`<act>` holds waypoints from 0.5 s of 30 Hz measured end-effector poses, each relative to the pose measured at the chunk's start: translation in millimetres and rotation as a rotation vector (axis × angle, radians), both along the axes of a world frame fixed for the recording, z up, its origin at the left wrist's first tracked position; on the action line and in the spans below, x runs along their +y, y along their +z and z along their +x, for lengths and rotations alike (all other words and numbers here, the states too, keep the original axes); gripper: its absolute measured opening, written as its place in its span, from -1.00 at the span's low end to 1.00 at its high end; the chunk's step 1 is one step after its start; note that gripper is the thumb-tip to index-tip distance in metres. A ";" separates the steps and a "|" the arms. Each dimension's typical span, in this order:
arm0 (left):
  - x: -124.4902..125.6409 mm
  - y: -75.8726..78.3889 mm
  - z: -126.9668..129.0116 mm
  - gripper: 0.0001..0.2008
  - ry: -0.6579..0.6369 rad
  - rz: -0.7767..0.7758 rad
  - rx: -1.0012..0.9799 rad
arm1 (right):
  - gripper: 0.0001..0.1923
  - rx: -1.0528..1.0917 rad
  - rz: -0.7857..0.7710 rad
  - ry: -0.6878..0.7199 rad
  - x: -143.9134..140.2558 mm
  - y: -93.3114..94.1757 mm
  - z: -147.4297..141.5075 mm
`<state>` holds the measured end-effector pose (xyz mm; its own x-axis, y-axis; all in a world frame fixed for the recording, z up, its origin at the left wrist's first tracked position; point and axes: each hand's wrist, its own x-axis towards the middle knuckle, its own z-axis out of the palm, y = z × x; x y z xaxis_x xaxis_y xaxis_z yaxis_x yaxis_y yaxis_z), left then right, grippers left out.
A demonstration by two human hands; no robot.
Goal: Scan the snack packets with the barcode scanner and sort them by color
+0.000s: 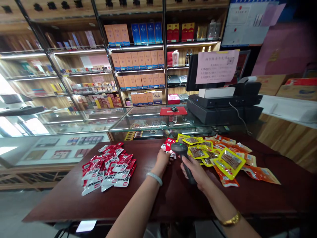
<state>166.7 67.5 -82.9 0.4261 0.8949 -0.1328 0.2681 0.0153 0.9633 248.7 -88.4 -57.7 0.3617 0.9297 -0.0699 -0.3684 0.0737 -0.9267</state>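
Observation:
My right hand is wrapped round the handle of a black barcode scanner, with a small green light on top of its head. My left hand, with a pale bangle at the wrist, is closed on the near edge of a red-and-white snack packet just left of the scanner head. The scanner partly covers this packet. To the left lies a pile of similar red-and-white packets. Yellow-edged packets lie right of the scanner, with orange packets beyond and under them.
The dark red table stands before a glass display counter. On the counter are a mouse on a red mat and a till with a monitor bearing a pink notice. Boxes fill the shelves behind.

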 end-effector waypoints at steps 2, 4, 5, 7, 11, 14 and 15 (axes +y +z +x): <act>1.9 4.6 -14.1 -0.60 -0.033 0.023 0.117 | -0.45 -0.004 -0.008 0.008 -1.9 -0.1 -0.4; 5.0 11.3 -37.1 -0.59 -0.022 0.171 0.262 | -0.45 -0.011 -0.024 0.023 -4.5 0.5 -3.9; 6.4 15.3 -51.3 -0.60 -0.011 0.270 0.327 | -0.45 -0.017 -0.034 0.033 -6.0 0.8 -6.8; 8.7 23.5 -83.3 -0.64 0.023 0.461 0.445 | -0.46 -0.028 -0.052 0.054 -8.8 0.5 -14.6; 11.7 35.2 -147.3 -0.57 0.156 0.688 0.788 | -0.51 -0.076 -0.077 0.121 -11.5 -5.8 -34.5; 16.9 35.1 -183.7 -0.51 0.277 0.654 1.051 | -0.52 -0.140 -0.090 0.168 -10.4 -13.7 -49.8; 19.1 34.0 -192.7 -0.52 0.291 0.632 1.099 | -0.52 -0.157 -0.093 0.182 -9.7 -16.2 -54.1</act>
<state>-26.0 86.6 -48.9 0.1449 0.9711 0.1898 0.9804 -0.1668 0.1051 194.5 -98.1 -73.9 0.2020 0.9727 -0.1139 -0.2189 -0.0685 -0.9733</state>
